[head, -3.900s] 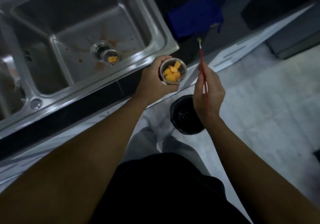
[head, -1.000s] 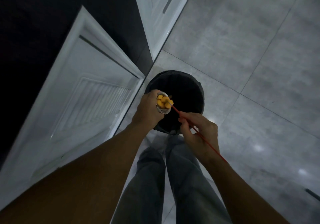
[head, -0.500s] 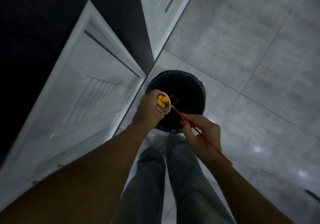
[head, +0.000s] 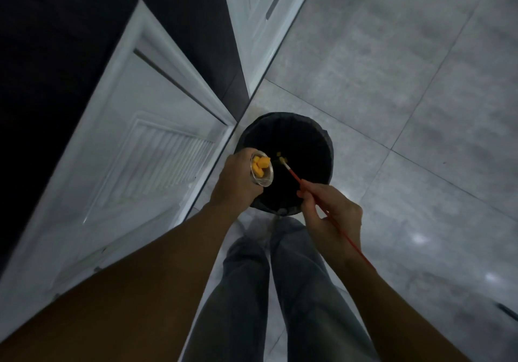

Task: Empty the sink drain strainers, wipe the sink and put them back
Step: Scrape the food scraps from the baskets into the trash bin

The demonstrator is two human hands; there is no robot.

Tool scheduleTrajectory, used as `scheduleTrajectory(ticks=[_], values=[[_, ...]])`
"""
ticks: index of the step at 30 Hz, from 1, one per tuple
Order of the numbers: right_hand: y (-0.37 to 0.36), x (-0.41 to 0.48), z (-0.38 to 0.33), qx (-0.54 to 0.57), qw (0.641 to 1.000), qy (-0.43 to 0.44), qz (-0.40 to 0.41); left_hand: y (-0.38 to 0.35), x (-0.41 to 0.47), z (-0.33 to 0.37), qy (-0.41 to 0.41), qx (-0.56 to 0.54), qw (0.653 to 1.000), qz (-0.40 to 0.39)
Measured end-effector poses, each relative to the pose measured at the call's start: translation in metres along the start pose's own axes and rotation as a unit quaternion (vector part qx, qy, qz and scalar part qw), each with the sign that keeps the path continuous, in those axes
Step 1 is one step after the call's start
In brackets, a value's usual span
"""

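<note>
**Strainer** (head: 262,168): small metal cup, tipped with its mouth toward the bin (head: 328,148). Our left hand (head: 238,182) holds it with fingers curled round its body. It hangs over the bin's near-left rim, not over the middle.

**Scraps** (head: 259,165): several orange chunks lodged in the strainer. One more speck shows against the bin's dark inside (falling or landed, we cannot tell).

**Brush** (head: 293,173): thin red handle, pinched between thumb and fingers of our right hand (head: 330,213). Its tip is just beside the strainer's mouth, over the bin opening.

**Bin**: black and lined, standing on the tile floor (head: 392,81) just beside an open cabinet door (head: 140,137).

**Hazards, as we judge them:**
- The strainer sits close to the rim, so a chunk pried out sideways could miss the bin and land on the floor or against the door.
- We grip the brush well back from its tip, so a springy flick could send a piece flying.
- If the strainer is wet, it could slip from the left hand into the bin.
- Wedged chunks may stay put, and the strainer would go back dirty.

The sink is out of view.
</note>
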State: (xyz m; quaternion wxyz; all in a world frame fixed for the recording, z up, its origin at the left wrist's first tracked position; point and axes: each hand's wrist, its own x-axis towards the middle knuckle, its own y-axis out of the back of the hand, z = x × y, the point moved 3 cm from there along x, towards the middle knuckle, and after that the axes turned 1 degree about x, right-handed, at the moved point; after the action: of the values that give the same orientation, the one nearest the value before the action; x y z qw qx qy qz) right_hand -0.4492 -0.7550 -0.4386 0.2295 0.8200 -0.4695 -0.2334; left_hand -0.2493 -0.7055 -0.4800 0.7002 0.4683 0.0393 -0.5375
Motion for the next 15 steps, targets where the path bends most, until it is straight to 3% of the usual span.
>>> scheduleTrajectory(ticks=[4, 7, 15], values=[[-0.007, 0.001, -0.009, 0.024, 0.998, 0.051, -0.033, -0.006, 0.000, 0.007, -0.008, -0.012, 1.000, -0.001], [-0.015, 0.004, -0.010, 0.018, 0.996, 0.041, -0.071, -0.010, 0.001, 0.011, -0.024, -0.027, 0.999, -0.010], [-0.003, 0.007, 0.001, -0.003, 0.999, 0.038, -0.030, -0.008, 0.006, 0.009, -0.016, 0.017, 1.000, -0.007]])
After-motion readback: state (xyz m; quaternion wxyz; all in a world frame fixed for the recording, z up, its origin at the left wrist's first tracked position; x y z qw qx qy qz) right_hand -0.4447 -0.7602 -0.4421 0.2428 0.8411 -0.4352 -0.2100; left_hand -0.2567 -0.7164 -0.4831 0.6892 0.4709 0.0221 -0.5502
